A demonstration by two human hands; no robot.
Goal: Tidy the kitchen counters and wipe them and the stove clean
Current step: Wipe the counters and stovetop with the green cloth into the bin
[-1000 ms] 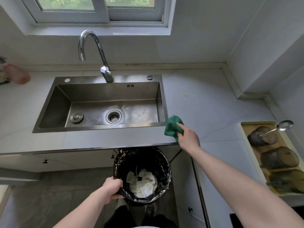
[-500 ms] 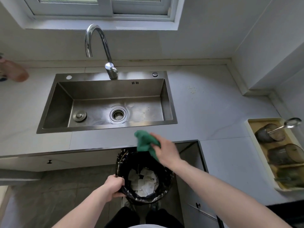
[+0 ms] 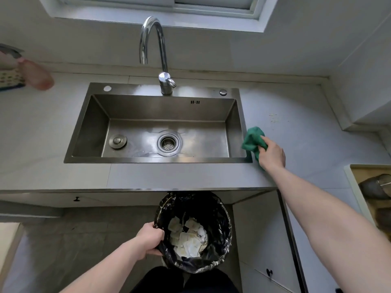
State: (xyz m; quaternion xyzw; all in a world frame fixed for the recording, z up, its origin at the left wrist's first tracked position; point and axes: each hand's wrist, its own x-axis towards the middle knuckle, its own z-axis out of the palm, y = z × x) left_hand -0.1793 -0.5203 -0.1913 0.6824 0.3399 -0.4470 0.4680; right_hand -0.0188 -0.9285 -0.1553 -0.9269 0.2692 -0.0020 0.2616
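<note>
Item 1, green cloth (image 3: 252,140): I see it bunched on the counter (image 3: 306,144), lying over the right rim of the sink (image 3: 93,127) near its front corner. My right hand (image 3: 271,154) has its fingers curled round the cloth and holds it down on that edge.

Item 2, trash bin (image 3: 220,233): lined with a black bag, below the counter's front edge, crumpled white paper inside. My left hand (image 3: 151,240) grips its near-left rim, fingers wrapped over the liner.

Item 3, sink: steel, with a round strainer (image 3: 168,143) at centre and a stopper (image 3: 117,141) to its left; curved faucet (image 3: 161,58) behind.

Item 4, counter: small brownish specks (image 3: 274,118) behind the cloth.

Item 5, wooden tray (image 3: 357,172), far right edge, holding dark round containers; detail unclear.
</note>
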